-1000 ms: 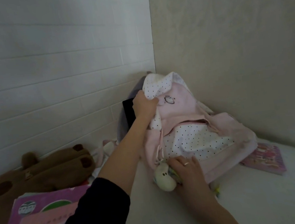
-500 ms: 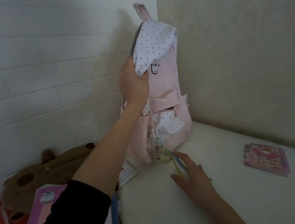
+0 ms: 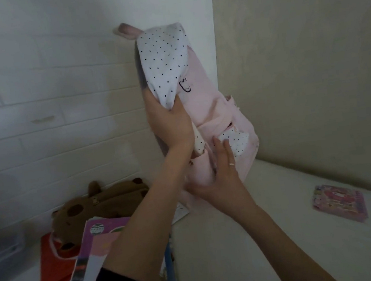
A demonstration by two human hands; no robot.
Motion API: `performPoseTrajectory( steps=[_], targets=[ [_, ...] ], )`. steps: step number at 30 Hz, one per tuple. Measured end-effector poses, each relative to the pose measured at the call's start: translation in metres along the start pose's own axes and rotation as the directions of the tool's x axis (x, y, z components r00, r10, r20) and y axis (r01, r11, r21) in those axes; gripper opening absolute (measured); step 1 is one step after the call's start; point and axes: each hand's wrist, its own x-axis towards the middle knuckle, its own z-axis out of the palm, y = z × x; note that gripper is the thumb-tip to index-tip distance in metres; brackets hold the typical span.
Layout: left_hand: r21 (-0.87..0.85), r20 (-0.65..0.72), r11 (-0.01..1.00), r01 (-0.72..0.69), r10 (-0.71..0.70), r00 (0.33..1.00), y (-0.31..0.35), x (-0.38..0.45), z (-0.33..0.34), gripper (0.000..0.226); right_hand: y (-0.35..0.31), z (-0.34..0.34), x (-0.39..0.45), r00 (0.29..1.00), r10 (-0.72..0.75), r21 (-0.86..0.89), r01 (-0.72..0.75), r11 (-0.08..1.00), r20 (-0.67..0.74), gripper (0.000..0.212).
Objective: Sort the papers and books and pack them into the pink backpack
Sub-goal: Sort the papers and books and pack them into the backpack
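Observation:
The pink backpack point(image 3: 208, 105), with a white black-dotted flap, stands tall in the wall corner on the white bed surface point(image 3: 250, 237). My left hand point(image 3: 170, 123) grips its left side just under the flap tip. My right hand point(image 3: 223, 170) lies with straight fingers against the lower front by the dotted pocket, thumb under the side pocket. A stack of purple and pink books point(image 3: 103, 237) lies at the lower left, partly hidden by my left arm. A pink spiral notebook point(image 3: 339, 203) lies apart on the right.
A brown plush toy point(image 3: 99, 204) lies against the brick wall to the left of the backpack. A red folder point(image 3: 53, 268) sits under the books. A white paper point(image 3: 180, 213) pokes out by the backpack's base. Walls close in behind and to the right.
My left hand raised the backpack from slumped to upright. My right hand left the bed surface and now rests on the backpack's lower front.

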Motion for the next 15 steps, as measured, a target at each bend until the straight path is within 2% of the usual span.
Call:
performPoseTrajectory(
  steps=[2,4,6,9,12,15],
  targets=[
    [-0.057,-0.020,0.998,0.014,-0.015,1.000,0.018,-0.007,-0.009,0.037,-0.010,0.008,0.002,0.998,0.034,-0.024,-0.035,0.999,-0.054,0.119],
    [-0.108,-0.062,0.994,0.025,-0.032,0.998,0.032,-0.016,-0.020,0.035,-0.014,0.014,0.001,0.988,0.031,-0.035,-0.036,0.999,-0.149,0.108],
    [-0.165,-0.078,0.984,0.064,-0.078,0.994,0.043,-0.027,-0.032,0.031,-0.010,0.014,-0.004,0.961,-0.021,-0.050,0.007,0.999,-0.276,0.091],
    [-0.243,-0.043,0.959,0.143,-0.158,0.987,0.058,-0.049,-0.051,0.039,0.000,0.001,-0.012,0.914,-0.105,-0.127,0.060,0.990,-0.393,0.060],
    [-0.327,0.106,0.900,0.288,-0.268,0.958,0.064,-0.075,-0.067,0.038,0.015,-0.020,-0.016,0.885,-0.199,-0.306,0.069,0.950,-0.420,0.051],
    [-0.322,0.198,0.867,0.380,-0.331,0.923,0.061,-0.107,-0.078,0.043,0.038,-0.049,-0.016,0.882,-0.293,-0.478,0.091,0.874,-0.368,0.027]
  ],
)
